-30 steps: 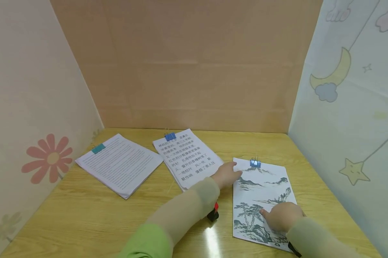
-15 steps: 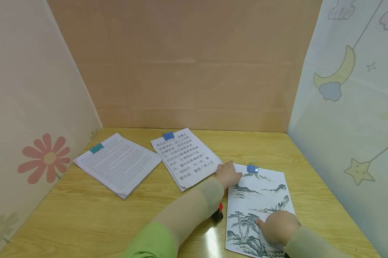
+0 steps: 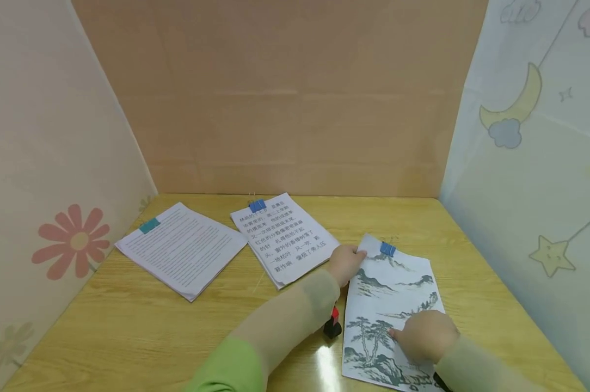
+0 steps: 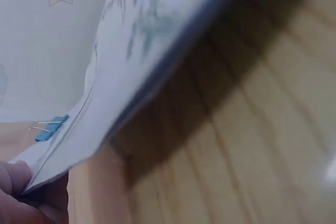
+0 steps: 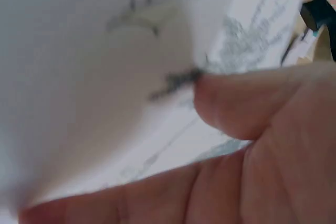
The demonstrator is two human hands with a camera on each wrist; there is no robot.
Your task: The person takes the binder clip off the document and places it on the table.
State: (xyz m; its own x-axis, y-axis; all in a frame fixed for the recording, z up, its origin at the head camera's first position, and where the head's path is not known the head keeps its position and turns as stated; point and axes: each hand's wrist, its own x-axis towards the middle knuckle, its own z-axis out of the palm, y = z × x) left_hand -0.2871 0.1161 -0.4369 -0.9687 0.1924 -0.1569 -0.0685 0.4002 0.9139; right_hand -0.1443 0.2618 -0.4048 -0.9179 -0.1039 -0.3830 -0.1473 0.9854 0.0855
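Remotely I make out smooth matt paper in the landscape stack [image 3: 390,296] the left hand [image 3: 345,265] pinches, shiny metal loops on the clip [image 3: 387,249] beside that grip, glossy wood-grained tabletop [image 3: 153,337] underneath, matt cloth in the sleeve [image 3: 285,316] behind it, and matt paper in the printed stack [image 3: 287,239] to its left

**Partly Out of Sight**

The left hand [image 3: 345,265] is partly hidden under a corner of the landscape sheets [image 3: 398,296]; the right hand [image 3: 426,336] covers some of their printed scenery. Nearer than the right hand, their lower edge runs partly out of view. A red-and-black object [image 3: 332,328] just nearer than the left hand, partly behind the left sleeve [image 3: 285,316], is too small to identify. Left of both hands, the small-print stack's [image 3: 182,250] lines cannot be read. The right wrist view blurs the sheets.
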